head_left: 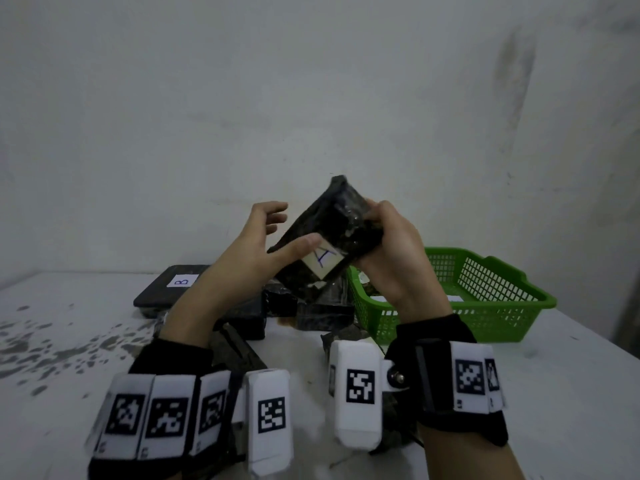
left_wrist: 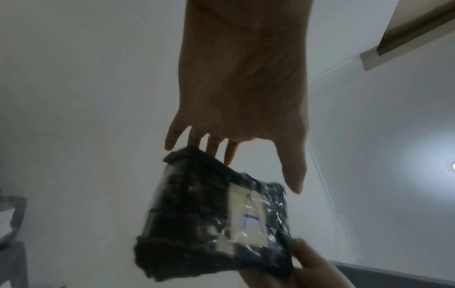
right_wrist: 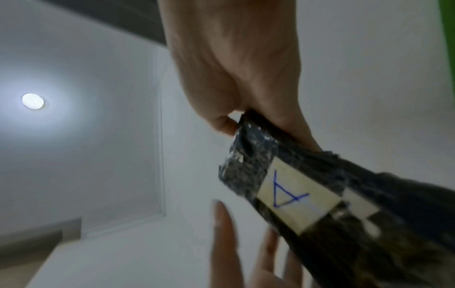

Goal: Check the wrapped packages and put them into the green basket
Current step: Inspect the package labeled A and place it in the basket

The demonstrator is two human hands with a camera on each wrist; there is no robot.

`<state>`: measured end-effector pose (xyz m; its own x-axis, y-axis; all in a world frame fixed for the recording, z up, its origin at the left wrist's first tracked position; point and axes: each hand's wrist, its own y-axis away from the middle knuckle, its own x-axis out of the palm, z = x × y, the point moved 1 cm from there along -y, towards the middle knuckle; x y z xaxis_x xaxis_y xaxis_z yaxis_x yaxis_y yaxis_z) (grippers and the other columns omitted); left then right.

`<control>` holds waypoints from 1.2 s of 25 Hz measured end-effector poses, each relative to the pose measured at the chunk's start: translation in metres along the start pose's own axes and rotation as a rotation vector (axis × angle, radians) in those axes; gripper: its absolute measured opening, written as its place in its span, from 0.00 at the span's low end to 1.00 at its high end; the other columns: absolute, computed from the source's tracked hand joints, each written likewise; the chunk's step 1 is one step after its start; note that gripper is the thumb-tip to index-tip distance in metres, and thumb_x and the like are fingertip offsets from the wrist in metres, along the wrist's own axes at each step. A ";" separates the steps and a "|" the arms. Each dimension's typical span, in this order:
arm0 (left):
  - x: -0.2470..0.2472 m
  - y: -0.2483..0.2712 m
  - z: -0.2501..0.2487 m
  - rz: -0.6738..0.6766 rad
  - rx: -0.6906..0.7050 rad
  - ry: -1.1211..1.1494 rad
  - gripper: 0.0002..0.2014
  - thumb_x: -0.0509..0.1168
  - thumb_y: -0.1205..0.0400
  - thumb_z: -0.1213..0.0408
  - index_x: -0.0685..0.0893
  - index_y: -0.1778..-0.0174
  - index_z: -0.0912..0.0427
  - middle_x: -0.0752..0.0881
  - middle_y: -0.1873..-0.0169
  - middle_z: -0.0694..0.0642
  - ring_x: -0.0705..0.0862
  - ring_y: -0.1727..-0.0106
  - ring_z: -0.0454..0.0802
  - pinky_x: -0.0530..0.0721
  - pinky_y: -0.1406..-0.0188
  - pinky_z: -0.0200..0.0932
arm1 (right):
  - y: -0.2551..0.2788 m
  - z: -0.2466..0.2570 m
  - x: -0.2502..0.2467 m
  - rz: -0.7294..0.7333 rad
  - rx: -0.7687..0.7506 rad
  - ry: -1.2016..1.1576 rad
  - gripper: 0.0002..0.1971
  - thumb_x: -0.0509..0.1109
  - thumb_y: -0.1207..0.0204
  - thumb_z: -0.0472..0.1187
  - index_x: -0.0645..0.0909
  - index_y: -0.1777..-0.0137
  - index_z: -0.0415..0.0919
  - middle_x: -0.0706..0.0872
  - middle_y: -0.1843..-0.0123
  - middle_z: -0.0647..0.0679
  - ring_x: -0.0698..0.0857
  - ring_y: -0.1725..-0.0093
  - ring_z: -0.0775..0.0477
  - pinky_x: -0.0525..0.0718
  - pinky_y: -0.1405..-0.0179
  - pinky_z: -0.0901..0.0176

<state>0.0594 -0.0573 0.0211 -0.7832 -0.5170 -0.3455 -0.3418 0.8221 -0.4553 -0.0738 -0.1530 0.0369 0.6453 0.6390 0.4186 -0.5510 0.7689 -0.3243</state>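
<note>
A black wrapped package (head_left: 325, 233) is held up in the air above the white table (head_left: 519, 393), tilted, with one corner pointing up. It is gripped by the right hand (head_left: 391, 258), whose fingers and thumb are curled round its right end. A pale label (head_left: 323, 259) with a blue letter "A" is stuck on the package under shiny clear wrap. The left hand (head_left: 256, 244) is spread out, with its fingers straight and apart. Its thumb is laid against the package beside the label, and nothing is gripped by it.

The green basket (head_left: 485, 306) is seen on the table, just behind and to the right of the right hand. Something pale is seen inside it, but what it is cannot be told. More black packages (head_left: 311, 306) are piled on the table below the hands. A flat black package marked "B" (head_left: 173, 289) is laid at the left of the pile.
</note>
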 end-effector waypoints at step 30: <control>0.005 0.000 -0.005 -0.116 -0.101 0.264 0.41 0.69 0.39 0.49 0.63 0.31 0.56 0.84 0.51 0.53 0.88 0.53 0.51 0.85 0.50 0.48 | 0.009 0.003 -0.007 -0.025 0.057 0.351 0.18 0.67 0.22 0.47 0.79 0.41 0.33 0.88 0.56 0.45 0.88 0.65 0.51 0.89 0.59 0.59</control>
<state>0.0530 -0.0583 0.0237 -0.8391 -0.5402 -0.0647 -0.4767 0.7872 -0.3912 -0.0850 -0.1506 0.0332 0.7961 0.5958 0.1058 -0.5547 0.7884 -0.2658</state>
